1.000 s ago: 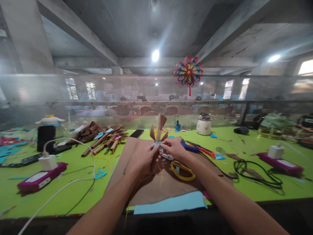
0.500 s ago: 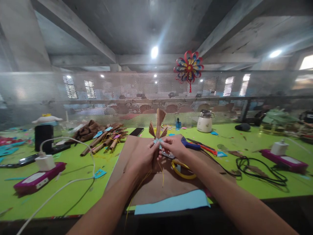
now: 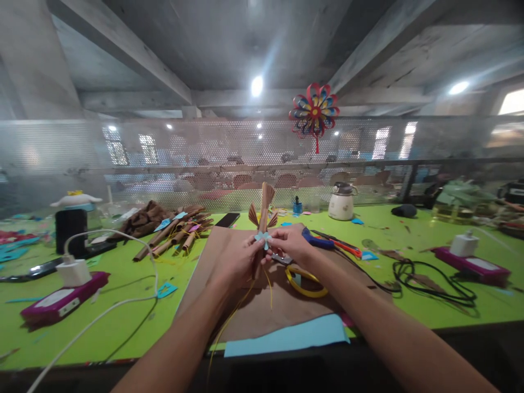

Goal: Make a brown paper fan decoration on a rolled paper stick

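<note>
Over the brown paper sheet, my left hand is closed round a rolled brown paper stick with pleated fans at its top. A light blue paper flower lies against the stick's front. My right hand pinches the flower's right side with thumb and fingertips. Yellow string dangles below the hands. Scissors with yellow handles lie on the sheet beneath my right forearm, partly hidden. Part of the stick is covered by my fingers.
Several rolled paper sticks are heaped at the back left. Blue-handled pliers lie right of my hand. Black cable coils farther right. Purple power strips sit on both sides. A light blue paper strip lies along the front edge.
My fingers have shifted off the blue flower's face, so more of its petals show against the stick. Both hands stay in about the same place.
</note>
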A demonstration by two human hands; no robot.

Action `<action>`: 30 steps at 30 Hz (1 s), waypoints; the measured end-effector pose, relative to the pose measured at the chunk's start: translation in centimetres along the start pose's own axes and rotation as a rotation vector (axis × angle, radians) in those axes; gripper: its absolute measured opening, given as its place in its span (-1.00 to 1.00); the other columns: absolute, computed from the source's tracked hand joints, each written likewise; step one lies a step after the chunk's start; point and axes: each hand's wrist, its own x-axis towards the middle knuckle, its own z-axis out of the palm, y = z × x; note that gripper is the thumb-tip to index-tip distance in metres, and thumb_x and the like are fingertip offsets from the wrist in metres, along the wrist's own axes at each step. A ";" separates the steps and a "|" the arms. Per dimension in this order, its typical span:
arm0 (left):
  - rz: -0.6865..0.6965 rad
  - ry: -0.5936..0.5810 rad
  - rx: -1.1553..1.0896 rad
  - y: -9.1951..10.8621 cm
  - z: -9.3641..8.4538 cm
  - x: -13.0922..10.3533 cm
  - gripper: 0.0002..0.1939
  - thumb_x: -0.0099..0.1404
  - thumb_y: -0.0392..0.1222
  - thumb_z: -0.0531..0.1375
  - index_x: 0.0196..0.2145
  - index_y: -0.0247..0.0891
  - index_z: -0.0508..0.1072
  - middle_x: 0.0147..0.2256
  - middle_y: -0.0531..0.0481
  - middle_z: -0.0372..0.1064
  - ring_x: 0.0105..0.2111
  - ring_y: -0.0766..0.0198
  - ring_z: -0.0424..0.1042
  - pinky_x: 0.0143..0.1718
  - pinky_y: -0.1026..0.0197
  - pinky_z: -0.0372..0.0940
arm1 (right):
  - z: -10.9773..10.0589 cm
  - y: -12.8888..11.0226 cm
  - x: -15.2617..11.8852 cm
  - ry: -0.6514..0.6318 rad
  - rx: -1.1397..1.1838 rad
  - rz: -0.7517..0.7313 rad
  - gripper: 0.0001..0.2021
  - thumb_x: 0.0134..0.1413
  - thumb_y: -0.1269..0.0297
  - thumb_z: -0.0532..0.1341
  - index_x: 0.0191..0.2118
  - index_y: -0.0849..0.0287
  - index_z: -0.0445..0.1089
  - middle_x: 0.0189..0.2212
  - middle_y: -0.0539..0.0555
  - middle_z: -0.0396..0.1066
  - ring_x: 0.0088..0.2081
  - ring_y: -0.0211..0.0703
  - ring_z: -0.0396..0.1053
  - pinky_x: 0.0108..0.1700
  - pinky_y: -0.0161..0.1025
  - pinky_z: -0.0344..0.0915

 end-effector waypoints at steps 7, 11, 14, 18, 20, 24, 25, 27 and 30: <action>-0.002 0.027 -0.007 0.4 0.2 -0.6 -0.87 0.23 -0.23 0.24 -0.27 -0.31 0.42 -0.42 -0.06 0.42 -0.50 0.39 0.38 -0.47 0.39 0.29 | -1.1 -0.9 0.1 0.124 -0.023 -0.067 -0.76 -0.18 0.12 0.28 -0.54 0.22 0.37 -0.73 -0.08 0.26 -0.66 -0.37 0.12 -0.58 -0.36 0.05; 0.000 0.089 0.011 0.3 -0.2 -0.5 -0.90 0.26 -0.22 0.20 -0.29 -0.27 0.34 -0.47 -0.01 0.39 -0.51 0.39 0.39 -0.44 0.39 0.31 | -2.8 -0.7 0.8 0.316 -0.027 -0.091 -0.75 -0.22 0.11 0.26 -0.58 0.22 0.34 -0.74 -0.07 0.25 -0.68 -0.38 0.09 -0.61 -0.36 0.03; -0.005 0.097 0.025 0.0 -0.7 -0.2 -0.88 0.27 -0.18 0.20 -0.29 -0.23 0.31 -0.49 0.02 0.38 -0.54 0.39 0.37 -0.47 0.39 0.28 | -4.3 -0.1 1.4 0.413 -0.077 -0.094 -0.73 -0.25 0.08 0.25 -0.59 0.21 0.33 -0.74 -0.06 0.25 -0.69 -0.38 0.08 -0.63 -0.36 0.01; -0.018 0.118 0.035 0.1 -1.0 0.0 -0.89 0.28 -0.16 0.17 -0.32 -0.22 0.32 -0.52 0.03 0.36 -0.56 0.38 0.36 -0.50 0.38 0.25 | -5.8 0.7 1.9 0.482 -0.266 -0.115 -0.74 -0.21 0.09 0.20 -0.61 0.20 0.31 -0.72 -0.03 0.28 -0.67 -0.35 0.12 -0.61 -0.36 0.05; -0.005 0.120 0.044 0.1 -1.1 0.1 -0.89 0.27 -0.16 0.18 -0.33 -0.23 0.33 -0.52 0.02 0.36 -0.57 0.37 0.36 -0.54 0.38 0.22 | -6.2 1.0 2.1 0.482 -0.324 -0.103 -0.77 -0.19 0.12 0.19 -0.61 0.20 0.32 -0.71 -0.02 0.30 -0.66 -0.33 0.16 -0.60 -0.36 0.09; 0.015 0.120 0.065 0.0 -1.4 0.4 -0.92 0.27 -0.19 0.17 -0.34 -0.24 0.35 -0.51 0.01 0.36 -0.57 0.38 0.35 -0.57 0.40 0.17 | -6.2 1.3 2.2 0.405 -0.379 -0.067 -0.79 -0.13 0.17 0.19 -0.57 0.21 0.37 -0.71 -0.01 0.33 -0.65 -0.33 0.19 -0.58 -0.37 0.14; 0.012 0.127 0.067 -0.1 -1.5 0.4 -0.92 0.28 -0.19 0.16 -0.34 -0.23 0.35 -0.51 0.01 0.36 -0.57 0.38 0.35 -0.57 0.40 0.16 | -6.2 1.4 2.1 0.377 -0.396 -0.057 -0.79 -0.12 0.18 0.19 -0.57 0.21 0.38 -0.70 -0.01 0.33 -0.65 -0.33 0.20 -0.57 -0.37 0.15; -0.001 0.157 0.058 0.0 -1.6 0.5 -0.93 0.29 -0.20 0.14 -0.34 -0.22 0.35 -0.51 0.02 0.35 -0.57 0.39 0.35 -0.57 0.39 0.17 | -6.1 1.5 2.0 0.312 -0.445 -0.026 -0.80 -0.09 0.21 0.20 -0.58 0.22 0.39 -0.70 0.00 0.35 -0.64 -0.32 0.23 -0.56 -0.37 0.17; -0.007 0.226 0.048 0.3 -1.6 0.5 -0.95 0.28 -0.22 0.16 -0.34 -0.22 0.34 -0.53 0.04 0.33 -0.59 0.40 0.33 -0.58 0.40 0.17 | -6.1 1.6 1.8 0.189 -0.582 -0.001 -0.79 -0.08 0.24 0.23 -0.61 0.21 0.38 -0.69 0.00 0.37 -0.62 -0.31 0.25 -0.55 -0.38 0.15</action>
